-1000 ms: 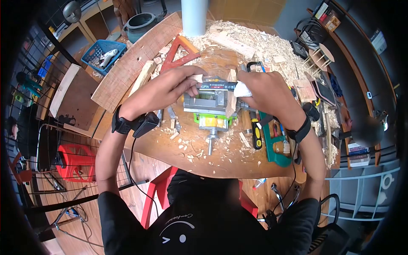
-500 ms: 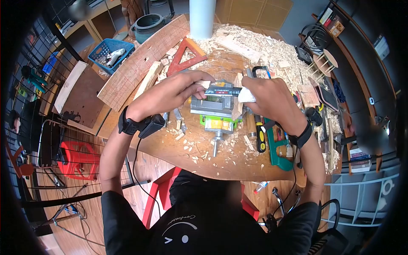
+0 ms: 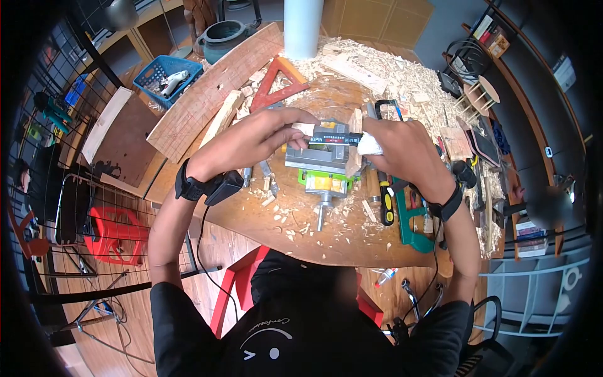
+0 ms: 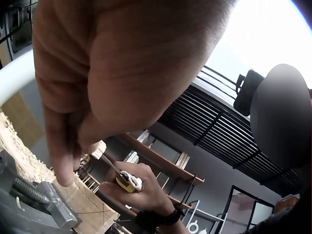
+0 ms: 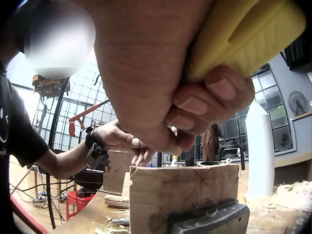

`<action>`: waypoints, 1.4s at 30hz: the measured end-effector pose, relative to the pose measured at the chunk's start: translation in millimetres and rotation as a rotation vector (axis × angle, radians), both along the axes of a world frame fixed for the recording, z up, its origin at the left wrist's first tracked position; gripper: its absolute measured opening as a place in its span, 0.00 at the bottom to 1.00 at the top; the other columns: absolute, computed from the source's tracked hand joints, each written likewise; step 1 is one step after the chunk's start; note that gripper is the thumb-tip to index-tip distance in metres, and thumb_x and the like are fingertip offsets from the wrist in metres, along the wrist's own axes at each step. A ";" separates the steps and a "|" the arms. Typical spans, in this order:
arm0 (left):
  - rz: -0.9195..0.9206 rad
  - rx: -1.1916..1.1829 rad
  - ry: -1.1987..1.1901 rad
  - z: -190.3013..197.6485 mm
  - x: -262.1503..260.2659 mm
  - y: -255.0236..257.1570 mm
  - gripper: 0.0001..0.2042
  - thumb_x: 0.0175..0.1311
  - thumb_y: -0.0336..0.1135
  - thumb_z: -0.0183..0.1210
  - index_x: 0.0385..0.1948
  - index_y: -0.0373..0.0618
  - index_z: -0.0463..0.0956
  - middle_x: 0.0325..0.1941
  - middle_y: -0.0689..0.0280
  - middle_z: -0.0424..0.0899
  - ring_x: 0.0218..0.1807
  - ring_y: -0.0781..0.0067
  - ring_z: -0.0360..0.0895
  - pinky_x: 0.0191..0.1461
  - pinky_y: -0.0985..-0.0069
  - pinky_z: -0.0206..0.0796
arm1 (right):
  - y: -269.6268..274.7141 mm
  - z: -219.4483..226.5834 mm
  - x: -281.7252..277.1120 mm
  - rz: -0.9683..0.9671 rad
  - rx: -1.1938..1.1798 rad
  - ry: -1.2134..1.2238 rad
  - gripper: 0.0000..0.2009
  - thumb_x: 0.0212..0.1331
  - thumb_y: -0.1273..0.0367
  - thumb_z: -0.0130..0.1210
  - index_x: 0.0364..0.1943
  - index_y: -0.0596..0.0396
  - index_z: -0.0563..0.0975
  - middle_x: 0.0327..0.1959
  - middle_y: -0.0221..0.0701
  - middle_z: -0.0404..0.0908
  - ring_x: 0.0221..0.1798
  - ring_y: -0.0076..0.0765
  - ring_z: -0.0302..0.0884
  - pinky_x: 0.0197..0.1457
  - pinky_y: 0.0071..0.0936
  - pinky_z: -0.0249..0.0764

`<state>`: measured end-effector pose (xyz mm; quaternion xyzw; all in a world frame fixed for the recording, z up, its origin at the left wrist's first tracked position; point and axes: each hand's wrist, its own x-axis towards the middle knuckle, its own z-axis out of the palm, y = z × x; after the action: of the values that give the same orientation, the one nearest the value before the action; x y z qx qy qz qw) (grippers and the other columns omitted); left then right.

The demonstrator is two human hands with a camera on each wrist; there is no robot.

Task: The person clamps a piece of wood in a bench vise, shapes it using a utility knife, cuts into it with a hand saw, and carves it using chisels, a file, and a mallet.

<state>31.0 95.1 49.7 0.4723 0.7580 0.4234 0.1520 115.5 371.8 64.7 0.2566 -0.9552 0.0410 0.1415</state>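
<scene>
A flat black blade (image 3: 334, 139) with printed lettering spans the gap between both hands. Its yellow handle (image 5: 248, 36), with white wrapping (image 3: 369, 145), lies in the curled fingers of my right hand (image 3: 402, 144). At the far end, my left hand (image 3: 260, 138) pinches a pale piece (image 3: 304, 129) between thumb and fingers. Under the blade a wooden board (image 5: 187, 192) with pencil lines stands upright in the vise (image 3: 320, 157). The blade crosses over the board's top edge in the head view.
A red set square (image 3: 276, 88), a blue basket (image 3: 166, 75) and a long curved plank (image 3: 213, 94) lie to the left. Wood shavings (image 3: 402, 75) heap behind. A green-handled saw (image 3: 411, 229) and a yellow-and-black tool (image 3: 387, 204) lie right of the vise.
The head view has shifted, so the bench appears farther right and lower. Relative to the board, the blade has slid slightly toward my body, both hands keeping their hold.
</scene>
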 end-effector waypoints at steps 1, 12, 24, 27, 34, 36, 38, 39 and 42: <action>-0.014 0.013 -0.001 -0.1 0.6 0.1 0.15 0.75 0.26 0.48 0.59 0.32 0.71 0.44 0.56 0.84 0.48 0.70 0.84 0.55 0.72 0.75 | -0.1 -0.1 0.2 0.000 0.000 0.000 0.15 0.48 0.69 0.66 0.39 0.55 0.75 0.30 0.37 0.83 0.35 0.49 0.83 0.35 0.43 0.76; 0.007 0.113 -0.125 6.5 14.8 -1.8 0.16 0.74 0.24 0.50 0.61 0.38 0.73 0.49 0.58 0.84 0.50 0.71 0.84 0.55 0.73 0.76 | -1.3 5.1 8.0 0.002 -0.093 -0.071 0.13 0.48 0.68 0.66 0.36 0.55 0.74 0.28 0.40 0.81 0.34 0.53 0.82 0.35 0.45 0.76; 0.061 0.255 -0.177 3.1 26.3 -3.4 0.16 0.75 0.27 0.52 0.61 0.38 0.76 0.34 0.61 0.86 0.40 0.73 0.87 0.45 0.75 0.79 | -0.4 10.4 25.4 0.000 -0.161 -0.091 0.16 0.48 0.65 0.69 0.36 0.54 0.75 0.27 0.41 0.81 0.34 0.54 0.82 0.35 0.46 0.75; 0.047 0.216 -0.118 4.0 26.9 -5.9 0.17 0.75 0.28 0.52 0.62 0.39 0.75 0.31 0.62 0.86 0.35 0.75 0.86 0.40 0.77 0.79 | 2.3 6.6 25.1 0.005 -0.159 -0.091 0.16 0.51 0.62 0.69 0.36 0.54 0.74 0.26 0.40 0.81 0.33 0.54 0.82 0.33 0.44 0.75; 0.004 0.336 -0.411 -3.7 31.8 1.6 0.18 0.74 0.27 0.53 0.63 0.36 0.74 0.26 0.64 0.83 0.27 0.78 0.83 0.31 0.80 0.76 | -1.6 3.7 29.0 -0.095 -0.224 0.079 0.18 0.58 0.58 0.66 0.33 0.59 0.74 0.22 0.44 0.80 0.28 0.55 0.81 0.30 0.44 0.75; 0.016 0.345 -0.471 -5.8 30.3 4.6 0.18 0.74 0.27 0.53 0.63 0.36 0.73 0.25 0.64 0.83 0.27 0.78 0.83 0.30 0.80 0.76 | -1.9 2.3 29.2 -0.124 -0.264 0.058 0.19 0.59 0.57 0.64 0.33 0.60 0.73 0.21 0.46 0.79 0.26 0.57 0.80 0.30 0.47 0.75; -0.003 0.346 -0.505 -7.9 25.6 7.8 0.19 0.74 0.28 0.54 0.64 0.36 0.72 0.28 0.64 0.83 0.27 0.77 0.83 0.30 0.80 0.77 | 5.3 -2.0 27.4 -0.125 -0.250 0.038 0.19 0.60 0.57 0.63 0.35 0.60 0.72 0.21 0.46 0.79 0.26 0.58 0.80 0.30 0.48 0.75; -0.006 0.347 -0.506 -8.9 23.2 9.9 0.19 0.74 0.28 0.54 0.64 0.36 0.72 0.28 0.64 0.83 0.27 0.77 0.83 0.30 0.80 0.77 | 9.5 -4.3 27.0 -0.125 -0.237 0.019 0.19 0.60 0.57 0.63 0.36 0.59 0.71 0.21 0.47 0.79 0.27 0.59 0.80 0.30 0.49 0.75; 0.016 0.330 -0.563 -14.2 14.6 17.1 0.18 0.74 0.29 0.54 0.63 0.35 0.72 0.32 0.62 0.84 0.27 0.75 0.84 0.31 0.80 0.78 | 16.4 -9.7 28.5 -0.187 -0.159 -0.019 0.19 0.58 0.58 0.64 0.38 0.58 0.69 0.22 0.48 0.79 0.29 0.60 0.80 0.32 0.50 0.76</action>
<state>45.6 112.2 35.5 0.3492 0.6110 0.6557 0.2737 144.0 388.2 55.0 0.1541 -0.9700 0.1057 0.1557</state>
